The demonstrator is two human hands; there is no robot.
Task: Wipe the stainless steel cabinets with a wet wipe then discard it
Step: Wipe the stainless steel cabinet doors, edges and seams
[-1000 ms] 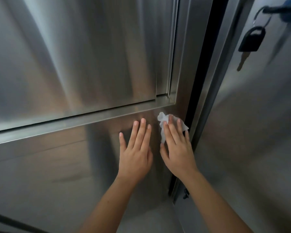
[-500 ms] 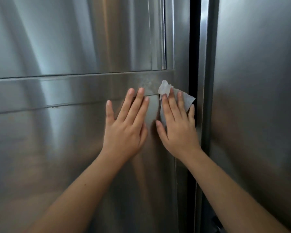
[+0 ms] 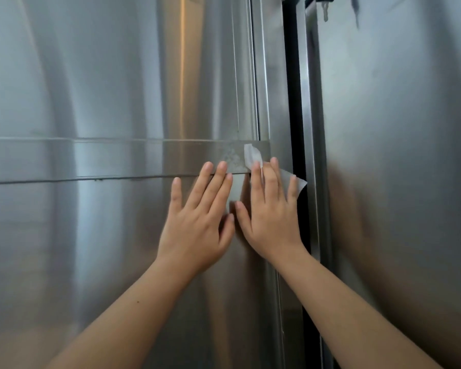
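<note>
A tall stainless steel cabinet (image 3: 104,249) fills the left and middle of the view. A flat horizontal strip (image 3: 117,159) crosses it. My right hand (image 3: 270,217) lies flat with straight fingers and presses a white wet wipe (image 3: 252,155) against the cabinet at the strip's right end. Corners of the wipe stick out above and to the right of the fingers. My left hand (image 3: 200,219) lies flat on the steel just to the left, fingertips on the strip's lower edge, its thumb touching my right thumb.
A dark vertical gap (image 3: 294,102) separates this cabinet from a second stainless steel cabinet (image 3: 397,155) on the right. A key (image 3: 325,9) hangs at the top edge of that cabinet.
Both hands and the wipe have slid up the cabinet from below the strip onto its right end. The view has tilted up and closer.
</note>
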